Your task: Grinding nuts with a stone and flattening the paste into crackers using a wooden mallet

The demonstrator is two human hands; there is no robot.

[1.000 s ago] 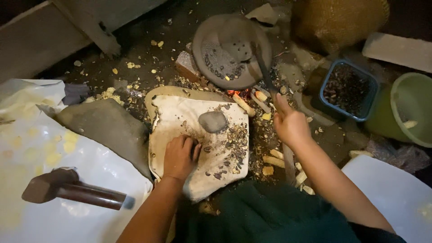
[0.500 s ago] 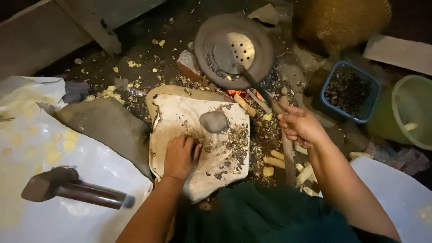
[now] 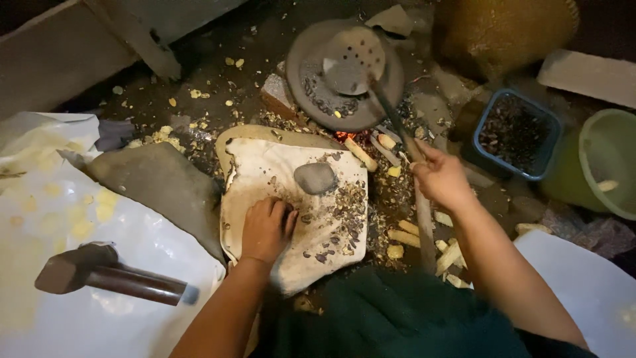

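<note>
I see a dirt floor [image 3: 218, 73] carrying a pale slab [image 3: 291, 219], white sheet [image 3: 132, 265], blue tub [image 3: 515, 136], green bowl [image 3: 606, 166] and scattered husks [image 3: 411, 235].

- We are reaching our left arm forward, and our left hand [image 3: 266, 229] is lying palm down with its fingers curled in.
- We are stretching our right arm out, and our right hand [image 3: 442, 180] is closing its fingers in a grip.
</note>
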